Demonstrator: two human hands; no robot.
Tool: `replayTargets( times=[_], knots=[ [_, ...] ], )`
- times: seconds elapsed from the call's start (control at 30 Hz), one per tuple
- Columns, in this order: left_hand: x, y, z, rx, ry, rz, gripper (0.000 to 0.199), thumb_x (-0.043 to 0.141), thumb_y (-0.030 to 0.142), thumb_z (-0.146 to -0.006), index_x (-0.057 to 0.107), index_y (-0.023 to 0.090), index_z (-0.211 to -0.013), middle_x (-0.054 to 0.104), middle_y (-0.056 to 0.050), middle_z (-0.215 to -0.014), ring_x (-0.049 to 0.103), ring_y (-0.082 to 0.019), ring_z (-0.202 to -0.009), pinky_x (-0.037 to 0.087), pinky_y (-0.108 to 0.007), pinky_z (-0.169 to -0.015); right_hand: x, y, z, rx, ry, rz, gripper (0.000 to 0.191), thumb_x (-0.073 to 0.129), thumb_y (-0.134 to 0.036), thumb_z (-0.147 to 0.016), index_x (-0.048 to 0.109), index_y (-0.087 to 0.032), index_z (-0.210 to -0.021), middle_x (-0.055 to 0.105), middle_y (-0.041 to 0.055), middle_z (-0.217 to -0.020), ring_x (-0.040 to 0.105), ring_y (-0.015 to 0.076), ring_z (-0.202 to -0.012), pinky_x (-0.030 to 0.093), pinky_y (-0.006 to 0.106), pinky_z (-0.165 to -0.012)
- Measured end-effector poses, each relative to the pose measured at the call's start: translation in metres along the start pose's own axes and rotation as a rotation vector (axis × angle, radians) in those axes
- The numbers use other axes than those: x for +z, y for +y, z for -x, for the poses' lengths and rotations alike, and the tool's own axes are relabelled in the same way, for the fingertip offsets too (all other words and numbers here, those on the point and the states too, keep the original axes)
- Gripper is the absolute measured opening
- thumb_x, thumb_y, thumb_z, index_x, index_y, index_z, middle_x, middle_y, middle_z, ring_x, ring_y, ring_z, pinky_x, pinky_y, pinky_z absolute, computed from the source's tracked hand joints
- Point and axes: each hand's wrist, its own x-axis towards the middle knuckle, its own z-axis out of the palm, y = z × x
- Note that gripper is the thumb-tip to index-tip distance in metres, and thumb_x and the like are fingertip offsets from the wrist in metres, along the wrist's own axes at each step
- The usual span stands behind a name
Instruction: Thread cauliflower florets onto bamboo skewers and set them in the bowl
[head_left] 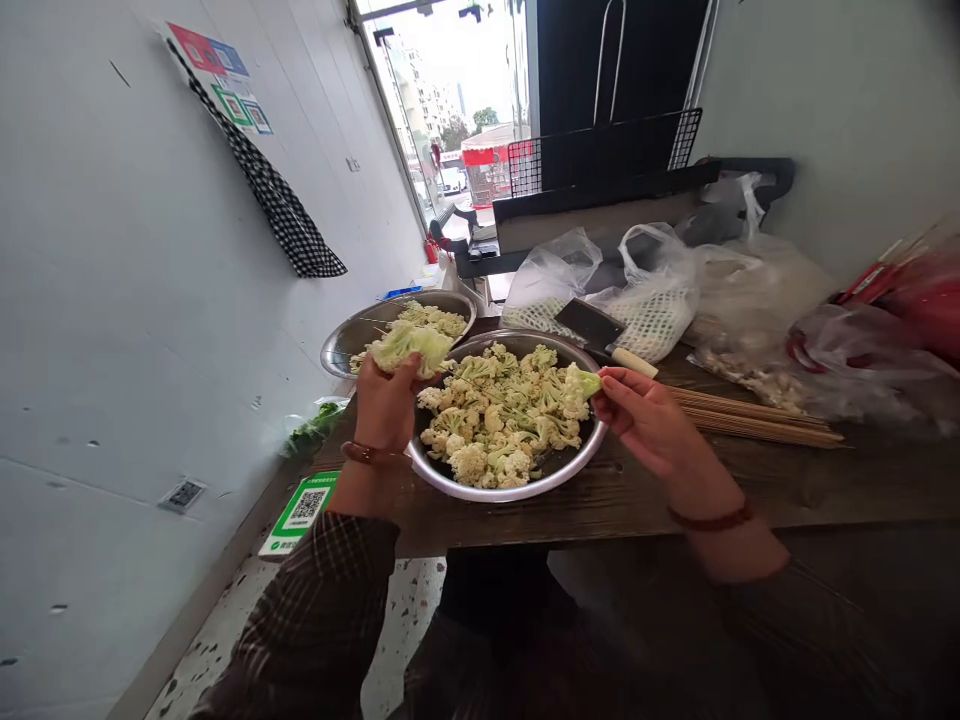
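Observation:
My left hand (386, 400) is closed around a pale green-white clump of cauliflower (412, 348), raised over the gap between two metal bowls. Fingers hide part of the clump, so I cannot tell whether it is one piece or more. Pinched by its green stem, a small cauliflower floret (579, 388) is in my right hand (637, 415), above the right rim of the near bowl. That near metal bowl (517, 494) is full of loose cauliflower florets (495, 415). Behind it to the left, the far metal bowl (341, 345) holds more cauliflower (431, 318).
A cleaver (592, 325) with a pale handle lies behind the near bowl. Wooden skewers (757, 418) are bundled at the right. Plastic bags (660, 290) line the table's back. A green QR-code card (300, 513) is at the left edge, near leafy greens (311, 430); the wall is close beyond.

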Motion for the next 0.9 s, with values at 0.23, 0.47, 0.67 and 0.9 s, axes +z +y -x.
replayTargets(
  times=[0.23, 0.47, 0.67, 0.9],
  knots=[
    [0.036, -0.026, 0.020, -0.197, -0.143, -0.021, 0.048, 0.084, 0.035, -0.065, 0.058, 0.018, -0.101, 0.070, -0.004, -0.102, 0.068, -0.019, -0.090, 0.062, -0.036, -0.077, 0.044, 0.009, -0.005, 0.050, -0.117, -0.086, 0.040, 0.087, -0.054, -0.061, 0.071, -0.021, -0.078, 0.066, -0.0006, -0.073, 0.059, 0.0123, -0.067, 0.050, 0.026, -0.063],
    [0.055, -0.031, 0.020, -0.198, -0.191, 0.020, 0.049, 0.083, 0.035, -0.067, 0.058, 0.018, -0.104, 0.069, -0.004, -0.100, 0.068, -0.017, -0.087, 0.060, -0.033, -0.077, 0.061, 0.020, -0.016, -0.156, -0.292, 0.231, 0.032, 0.080, -0.052, -0.072, 0.076, -0.021, -0.077, 0.067, 0.0115, -0.123, 0.060, 0.0257, -0.117, 0.051, 0.034, -0.086],
    [0.058, -0.028, 0.023, -0.179, -0.273, -0.033, 0.050, 0.082, 0.039, -0.070, 0.059, 0.018, -0.109, 0.069, -0.005, -0.103, 0.066, -0.017, -0.088, 0.057, -0.028, -0.073, 0.070, 0.035, -0.020, -0.055, -0.303, 0.162, 0.035, 0.079, -0.053, -0.071, 0.073, -0.020, -0.078, 0.068, 0.0060, -0.098, 0.061, 0.0150, -0.075, 0.047, 0.026, -0.062],
    [0.049, -0.022, 0.030, -0.327, -0.365, -0.046, 0.059, 0.075, 0.053, -0.076, 0.059, 0.019, -0.122, 0.066, -0.010, -0.117, 0.067, -0.017, -0.089, 0.053, -0.024, -0.070, 0.068, 0.037, -0.025, -0.187, -0.106, 0.167, 0.028, 0.075, -0.047, -0.076, 0.073, -0.020, -0.076, 0.064, 0.0020, -0.082, 0.053, 0.0141, -0.070, 0.043, 0.027, -0.063]
  ],
)
